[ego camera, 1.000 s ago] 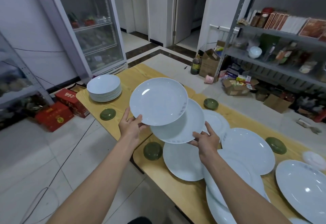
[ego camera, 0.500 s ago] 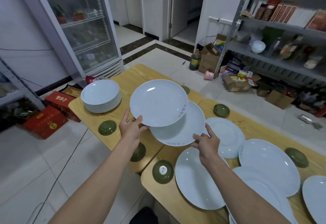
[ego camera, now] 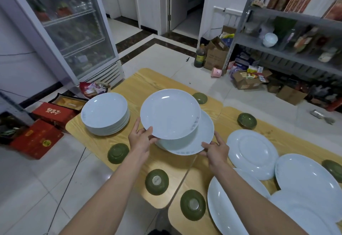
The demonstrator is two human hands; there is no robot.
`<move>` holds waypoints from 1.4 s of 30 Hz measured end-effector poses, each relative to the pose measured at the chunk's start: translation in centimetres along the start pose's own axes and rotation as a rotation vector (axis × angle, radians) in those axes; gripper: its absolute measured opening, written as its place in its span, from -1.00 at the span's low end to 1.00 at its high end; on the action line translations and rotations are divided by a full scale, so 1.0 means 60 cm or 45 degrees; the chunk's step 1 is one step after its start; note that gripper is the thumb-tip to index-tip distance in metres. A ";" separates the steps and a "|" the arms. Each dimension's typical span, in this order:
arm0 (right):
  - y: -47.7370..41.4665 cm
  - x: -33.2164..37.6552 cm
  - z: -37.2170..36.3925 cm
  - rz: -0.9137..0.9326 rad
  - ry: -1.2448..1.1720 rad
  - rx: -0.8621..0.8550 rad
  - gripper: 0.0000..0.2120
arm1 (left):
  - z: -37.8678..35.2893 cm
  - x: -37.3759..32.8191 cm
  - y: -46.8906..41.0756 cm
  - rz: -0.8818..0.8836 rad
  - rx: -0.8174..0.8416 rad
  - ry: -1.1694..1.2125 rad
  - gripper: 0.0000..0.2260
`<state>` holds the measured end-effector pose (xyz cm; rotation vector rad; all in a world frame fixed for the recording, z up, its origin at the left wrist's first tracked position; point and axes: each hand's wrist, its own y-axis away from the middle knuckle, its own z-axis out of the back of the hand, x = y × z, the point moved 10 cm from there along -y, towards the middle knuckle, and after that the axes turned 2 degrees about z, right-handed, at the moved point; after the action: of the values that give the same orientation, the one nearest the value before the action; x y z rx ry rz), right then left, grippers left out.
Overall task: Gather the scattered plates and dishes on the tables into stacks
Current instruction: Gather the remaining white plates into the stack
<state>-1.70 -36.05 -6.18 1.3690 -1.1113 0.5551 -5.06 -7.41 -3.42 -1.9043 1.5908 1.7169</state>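
Light wooden table (ego camera: 140, 87), held above it: left hand (ego camera: 139, 138) pinches upper round white ceramic plate (ego camera: 170, 113) at near rim; right hand (ego camera: 217, 150) grips lower white plate (ego camera: 201, 138) (partly overlapped) at its near-right edge.

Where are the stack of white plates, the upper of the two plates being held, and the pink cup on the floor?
stack of white plates (ego camera: 104, 112): head view, centre of the top plate.
upper held plate (ego camera: 170, 113): head view, middle of its upper face.
pink cup (ego camera: 216, 72): head view, its outer wall.
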 end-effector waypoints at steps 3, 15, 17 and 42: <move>-0.015 -0.014 -0.025 -0.021 0.048 0.003 -0.20 | 0.005 -0.008 -0.025 0.012 0.016 0.019 -0.36; -0.057 -0.037 -0.066 -0.042 0.083 -0.043 -0.19 | 0.013 -0.011 -0.095 0.056 0.062 -0.010 -0.36; -0.060 -0.039 -0.065 -0.043 0.087 -0.053 -0.19 | 0.012 -0.008 -0.101 0.064 0.068 -0.017 -0.36; -0.086 -0.070 -0.033 -0.052 0.280 -0.311 -0.61 | 0.028 0.048 -0.118 0.155 0.121 -0.136 -0.36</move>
<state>1.53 -33.98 -11.95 1.0890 -0.9373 0.5090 -1.52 -4.89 -9.93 -1.6757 1.7466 1.7231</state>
